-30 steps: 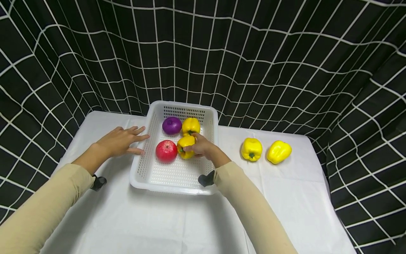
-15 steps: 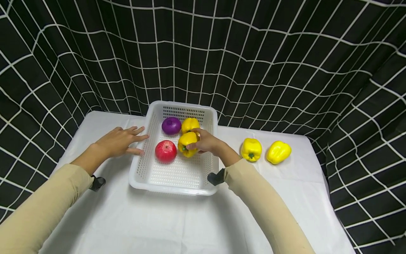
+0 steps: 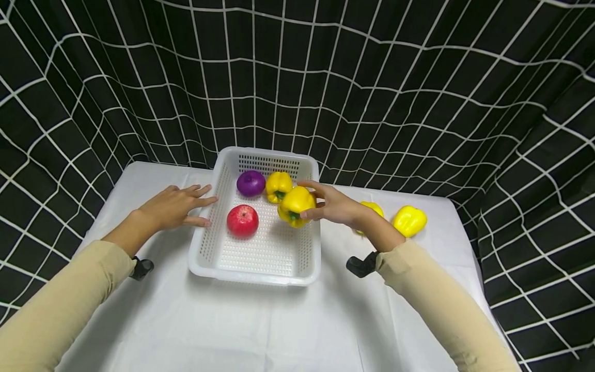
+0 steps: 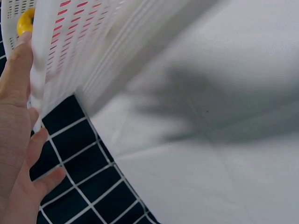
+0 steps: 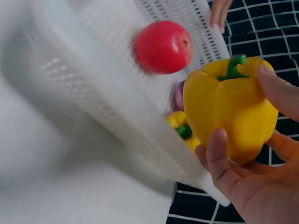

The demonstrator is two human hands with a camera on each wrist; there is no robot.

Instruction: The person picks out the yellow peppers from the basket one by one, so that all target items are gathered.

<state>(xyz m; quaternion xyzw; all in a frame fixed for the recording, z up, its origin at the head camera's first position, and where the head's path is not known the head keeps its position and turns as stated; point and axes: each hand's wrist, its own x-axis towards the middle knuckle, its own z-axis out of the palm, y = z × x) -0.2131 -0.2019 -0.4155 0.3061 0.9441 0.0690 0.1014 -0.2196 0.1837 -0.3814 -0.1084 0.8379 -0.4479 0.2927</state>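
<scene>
My right hand (image 3: 337, 205) grips a yellow bell pepper (image 3: 296, 205) with a green stem, held above the right side of a white perforated basket (image 3: 253, 278). In the right wrist view the thumb and fingers wrap the held pepper (image 5: 229, 107). Inside the basket lie a red pomegranate-like fruit (image 3: 243, 221), a purple round vegetable (image 3: 251, 184) and another yellow bell pepper (image 3: 278, 185). My left hand (image 3: 178, 207) rests its spread fingertips at the basket's left rim; the left wrist view shows this hand (image 4: 18, 116) along the basket wall.
Two more yellow peppers lie on the white-covered table (image 3: 279, 325) to the right; one pepper (image 3: 409, 221) is in full view, while the right forearm partly hides the other pepper (image 3: 372, 207). A black curtain with white grid lines (image 3: 297, 77) surrounds the table's back and sides.
My right hand has lifted the yellow pepper from the basket floor and carried it right, away from the red fruit. The left hand stays at the rim.
</scene>
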